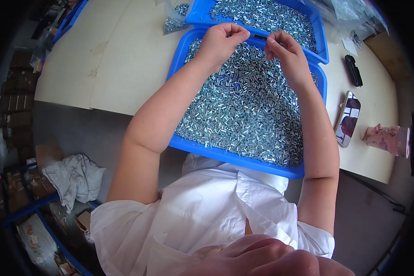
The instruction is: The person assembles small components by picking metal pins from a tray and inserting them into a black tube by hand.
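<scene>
My left hand [221, 45] is pinched closed at one end of a thin dark rod-like piece [259, 37], above the far part of a blue tray [234, 159]. Curled around the piece's other end are the fingers of my right hand [287, 54]; its thumb and forefinger are pressed together there. The piece is too small to name its kind. Many short, shiny metal pins or sleeves [244, 110] fill the tray below both hands. A bit of blue tray bottom shows through them near the middle.
Behind stands a second blue tray [324, 50] of similar metal pieces. A clear bag [175, 24] of them lies at its left. On the right are a black case [353, 70], a phone [348, 118] and a pink cup [388, 140]. The tabletop [119, 60] extends left.
</scene>
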Demonstrator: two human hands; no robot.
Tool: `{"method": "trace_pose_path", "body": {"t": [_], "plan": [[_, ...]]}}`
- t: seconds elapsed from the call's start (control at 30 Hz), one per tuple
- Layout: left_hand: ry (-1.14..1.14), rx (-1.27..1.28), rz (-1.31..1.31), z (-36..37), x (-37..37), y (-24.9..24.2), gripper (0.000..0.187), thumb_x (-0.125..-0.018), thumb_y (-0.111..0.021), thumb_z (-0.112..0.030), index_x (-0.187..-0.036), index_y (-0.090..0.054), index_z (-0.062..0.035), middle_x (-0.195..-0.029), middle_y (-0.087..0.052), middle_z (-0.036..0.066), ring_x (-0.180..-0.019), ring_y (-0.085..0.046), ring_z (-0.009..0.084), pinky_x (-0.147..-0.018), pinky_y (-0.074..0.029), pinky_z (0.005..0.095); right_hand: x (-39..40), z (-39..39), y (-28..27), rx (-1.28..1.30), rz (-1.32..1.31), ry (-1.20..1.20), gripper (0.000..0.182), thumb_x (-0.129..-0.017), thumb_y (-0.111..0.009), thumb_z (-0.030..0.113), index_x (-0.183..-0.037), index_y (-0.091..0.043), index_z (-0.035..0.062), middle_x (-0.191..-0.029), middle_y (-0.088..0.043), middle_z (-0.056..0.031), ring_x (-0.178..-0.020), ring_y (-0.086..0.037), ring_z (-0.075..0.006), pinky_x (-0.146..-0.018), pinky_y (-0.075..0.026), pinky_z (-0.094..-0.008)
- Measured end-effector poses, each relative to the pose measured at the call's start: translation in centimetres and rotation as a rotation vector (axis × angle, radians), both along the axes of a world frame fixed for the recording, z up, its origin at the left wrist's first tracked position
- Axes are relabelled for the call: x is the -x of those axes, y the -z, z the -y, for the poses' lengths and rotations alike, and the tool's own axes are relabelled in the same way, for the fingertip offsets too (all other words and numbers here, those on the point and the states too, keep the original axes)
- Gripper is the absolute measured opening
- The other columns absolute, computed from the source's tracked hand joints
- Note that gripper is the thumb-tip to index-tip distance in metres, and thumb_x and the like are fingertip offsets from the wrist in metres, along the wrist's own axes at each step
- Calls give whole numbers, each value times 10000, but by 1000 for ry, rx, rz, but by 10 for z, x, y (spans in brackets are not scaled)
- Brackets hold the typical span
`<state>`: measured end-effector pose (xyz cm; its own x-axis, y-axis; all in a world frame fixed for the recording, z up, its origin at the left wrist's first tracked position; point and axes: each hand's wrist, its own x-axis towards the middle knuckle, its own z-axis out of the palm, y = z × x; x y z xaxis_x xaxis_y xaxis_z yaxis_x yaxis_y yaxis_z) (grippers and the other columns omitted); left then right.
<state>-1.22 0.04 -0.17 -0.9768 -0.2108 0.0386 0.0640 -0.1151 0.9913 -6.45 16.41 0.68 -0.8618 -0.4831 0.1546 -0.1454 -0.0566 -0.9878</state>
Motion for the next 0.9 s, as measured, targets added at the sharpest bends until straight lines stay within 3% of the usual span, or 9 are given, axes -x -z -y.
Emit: {"method": "trace_pose_path", "body": {"t": [0.07,0.13,0.23,0.33,0.43,0.63,0.73,0.9], "plan": [[1,27,-29,-2,-1,0,140,-829,-618,-154,-879,-587,-27,-649,-477,-43,-517,-377,19,-446,-291,170,6,-9,0,-40,-8,-50,274,-885,-519,290,-774,-565,44,-604,-516,-1,-557,-473,-74,-512,-368,-204],[-4,35,-46,-2,-1,0,142,-832,-616,-161,-879,-588,-29,-646,-476,-45,-513,-375,19,-446,-291,170,11,-18,-9,-256,175,-238,243,-879,-526,282,-832,-553,44,-647,-530,-3,-576,-469,-71,-527,-363,-200],[-23,52,-66,-2,-1,1,148,-836,-612,-174,-878,-589,-33,-638,-474,-49,-510,-375,19,-446,-291,171,-3,-5,-6,-92,101,-93,303,-887,-507,329,-806,-560,42,-625,-520,0,-553,-452,-66,-505,-346,-199],[-38,73,-75,-1,-2,-1,155,-838,-611,-185,-876,-590,-35,-631,-473,-50,-512,-379,19,-446,-293,171,-1,-2,0,-15,32,-98,336,-882,-505,363,-805,-566,42,-604,-508,5,-545,-445,-65,-499,-338,-198],[-41,100,-103,-2,-2,-1,162,-838,-613,-194,-871,-591,-37,-625,-473,-49,-511,-381,19,-446,-296,172,5,-11,-3,-187,175,-194,340,-888,-493,368,-804,-565,47,-614,-504,9,-567,-454,-63,-513,-339,-193],[-58,128,-142,-1,-2,-1,171,-837,-615,-210,-861,-595,-42,-622,-475,-49,-513,-380,19,-450,-298,170,-5,1,-5,-41,32,-78,404,-895,-456,418,-736,-561,61,-599,-497,14,-551,-436,-59,-507,-334,-195],[-54,152,-137,-1,-2,-1,173,-837,-615,-214,-854,-598,-43,-623,-476,-51,-516,-379,18,-451,-295,170,1,-8,-4,-157,119,-164,367,-893,-481,375,-725,-559,59,-589,-489,19,-543,-425,-60,-506,-335,-197],[-68,184,-171,-1,-2,0,166,-837,-616,-204,-848,-602,-39,-625,-477,-55,-516,-374,15,-448,-284,173,-4,-1,-4,-88,133,-112,313,-886,-517,310,-724,-567,48,-580,-485,26,-540,-423,-58,-496,-333,-195]]}}
